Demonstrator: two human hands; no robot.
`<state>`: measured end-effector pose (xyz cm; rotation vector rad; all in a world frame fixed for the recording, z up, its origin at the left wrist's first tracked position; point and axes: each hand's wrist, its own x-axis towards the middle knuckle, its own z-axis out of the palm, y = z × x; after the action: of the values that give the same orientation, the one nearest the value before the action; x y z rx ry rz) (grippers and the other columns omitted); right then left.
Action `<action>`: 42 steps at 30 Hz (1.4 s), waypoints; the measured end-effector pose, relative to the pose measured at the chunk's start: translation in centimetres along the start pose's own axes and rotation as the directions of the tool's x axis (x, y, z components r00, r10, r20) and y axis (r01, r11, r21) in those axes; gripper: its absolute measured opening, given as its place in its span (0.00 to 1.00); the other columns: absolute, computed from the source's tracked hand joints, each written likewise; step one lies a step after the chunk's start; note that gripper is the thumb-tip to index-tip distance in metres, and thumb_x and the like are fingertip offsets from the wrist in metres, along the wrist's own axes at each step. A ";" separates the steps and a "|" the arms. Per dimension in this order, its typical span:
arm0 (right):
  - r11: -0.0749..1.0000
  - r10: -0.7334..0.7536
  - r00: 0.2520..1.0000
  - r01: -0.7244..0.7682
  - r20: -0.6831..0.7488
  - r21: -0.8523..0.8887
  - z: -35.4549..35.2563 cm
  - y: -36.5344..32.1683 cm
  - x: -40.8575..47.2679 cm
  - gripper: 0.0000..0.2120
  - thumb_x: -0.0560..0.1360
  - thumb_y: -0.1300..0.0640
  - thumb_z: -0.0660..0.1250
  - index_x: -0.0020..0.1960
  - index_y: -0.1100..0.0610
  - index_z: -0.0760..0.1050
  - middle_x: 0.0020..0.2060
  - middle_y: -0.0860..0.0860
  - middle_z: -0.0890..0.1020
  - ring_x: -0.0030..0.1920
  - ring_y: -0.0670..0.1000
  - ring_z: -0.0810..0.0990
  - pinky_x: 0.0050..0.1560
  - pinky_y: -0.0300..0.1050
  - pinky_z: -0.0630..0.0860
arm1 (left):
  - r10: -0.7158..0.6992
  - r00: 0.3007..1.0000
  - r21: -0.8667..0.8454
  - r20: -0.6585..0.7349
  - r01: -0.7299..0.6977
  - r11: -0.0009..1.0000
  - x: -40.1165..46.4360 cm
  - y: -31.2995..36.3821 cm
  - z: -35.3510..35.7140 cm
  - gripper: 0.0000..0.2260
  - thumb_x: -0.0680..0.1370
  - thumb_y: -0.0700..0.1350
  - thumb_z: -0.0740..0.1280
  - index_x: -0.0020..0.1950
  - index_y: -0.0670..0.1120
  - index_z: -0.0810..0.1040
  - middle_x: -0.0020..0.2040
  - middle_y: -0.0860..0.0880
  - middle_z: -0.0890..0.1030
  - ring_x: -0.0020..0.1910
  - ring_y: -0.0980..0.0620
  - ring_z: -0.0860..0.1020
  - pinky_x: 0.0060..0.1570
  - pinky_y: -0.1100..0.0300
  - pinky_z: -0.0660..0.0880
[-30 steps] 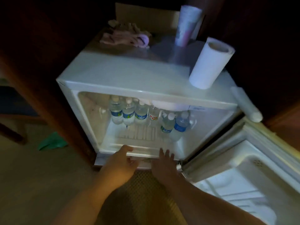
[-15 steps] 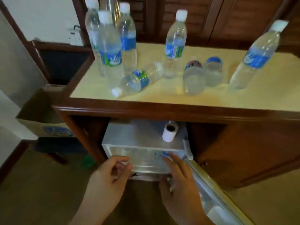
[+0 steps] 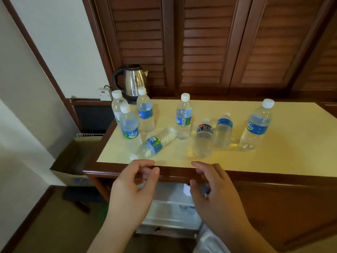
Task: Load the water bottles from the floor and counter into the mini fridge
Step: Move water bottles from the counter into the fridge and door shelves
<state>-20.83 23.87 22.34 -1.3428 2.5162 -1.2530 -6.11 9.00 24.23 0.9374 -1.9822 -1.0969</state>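
Observation:
Several clear water bottles with blue labels stand on the cream counter (image 3: 255,161). One bottle (image 3: 155,144) lies on its side near the front edge, cap toward me. Upright ones include a bottle (image 3: 129,128) at the left, one (image 3: 183,117) in the middle and one (image 3: 257,126) at the right. My left hand (image 3: 133,189) and my right hand (image 3: 213,190) hover just before the counter's front edge, fingers loosely curled, holding nothing. Below them the mini fridge (image 3: 169,214) shows under the counter, partly hidden by my hands.
A steel kettle (image 3: 133,81) stands at the counter's back left by a wall socket (image 3: 104,93). A cardboard box (image 3: 73,161) sits on the floor to the left. Louvred wooden doors (image 3: 200,42) rise behind the counter.
My view has risen from the fridge interior to the countertop. Both hands have lifted away from the fridge's front to the counter's edge.

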 end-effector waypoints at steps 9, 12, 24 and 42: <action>0.936 -0.256 0.914 0.315 0.313 -0.154 6.1 -3.8 8.3 0.23 0.81 0.50 0.64 0.75 0.43 0.69 0.69 0.45 0.72 0.69 0.49 0.66 0.69 0.51 0.70 | 0.057 0.985 0.176 -0.160 -0.028 0.984 7.9 -0.6 -4.0 0.15 0.76 0.56 0.73 0.62 0.60 0.77 0.52 0.58 0.80 0.53 0.61 0.78 0.50 0.60 0.79; 0.867 -0.330 0.869 0.433 0.368 -0.246 9.8 -4.5 10.7 0.25 0.77 0.56 0.68 0.72 0.43 0.70 0.72 0.48 0.72 0.71 0.54 0.67 0.66 0.55 0.72 | 0.113 0.988 0.292 -0.109 -0.077 0.953 12.1 -1.5 -5.0 0.24 0.75 0.59 0.73 0.70 0.64 0.71 0.61 0.54 0.75 0.59 0.55 0.76 0.59 0.52 0.79; 0.623 -0.332 0.774 0.609 0.539 -0.491 16.6 -6.4 15.0 0.19 0.76 0.57 0.69 0.66 0.51 0.78 0.59 0.53 0.75 0.60 0.58 0.68 0.55 0.56 0.75 | 0.276 0.949 0.365 0.153 -0.314 0.877 22.5 -3.0 -5.7 0.16 0.81 0.56 0.68 0.68 0.57 0.77 0.57 0.54 0.82 0.56 0.50 0.80 0.53 0.51 0.81; 0.993 -0.098 0.900 0.060 -0.424 -0.103 6.7 -7.8 4.8 0.12 0.74 0.53 0.76 0.55 0.58 0.84 0.47 0.50 0.77 0.40 0.45 0.76 0.43 0.31 0.73 | 0.430 0.903 0.291 0.003 -0.413 0.863 8.4 -3.4 -13.2 0.17 0.80 0.61 0.67 0.66 0.56 0.81 0.52 0.59 0.82 0.42 0.61 0.80 0.40 0.66 0.77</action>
<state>-16.01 13.85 24.55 -1.3185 2.8551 -1.6329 1.28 -4.52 28.50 0.6165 -2.1930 -0.5380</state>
